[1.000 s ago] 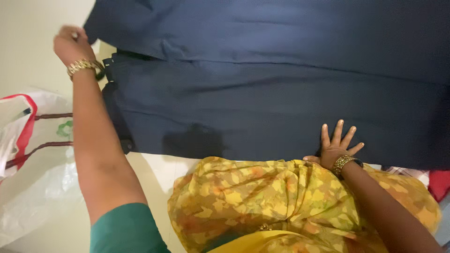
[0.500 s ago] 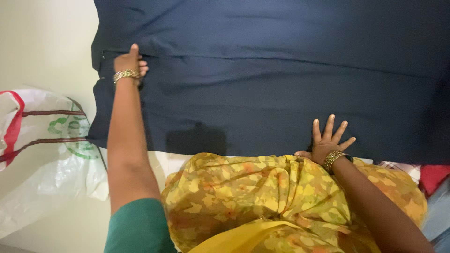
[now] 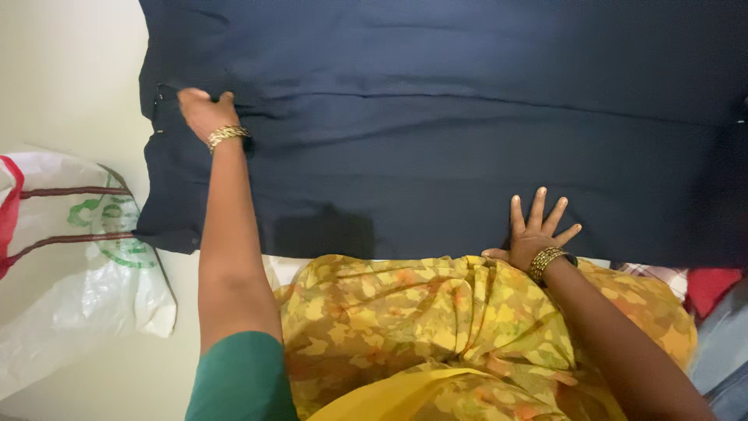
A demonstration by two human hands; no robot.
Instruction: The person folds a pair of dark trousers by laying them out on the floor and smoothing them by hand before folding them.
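Fingers (image 3: 538, 209) of the right hand (image 3: 532, 236) are being spread wide and pressed flat on the near edge of the large dark navy cloth garment (image 3: 467, 140), which is being laid out across the pale surface (image 3: 70, 78). The left hand (image 3: 204, 109) is being curled closed on a fold near the garment's left end. 1 white plastic bag (image 3: 78, 273) is being left beside it.
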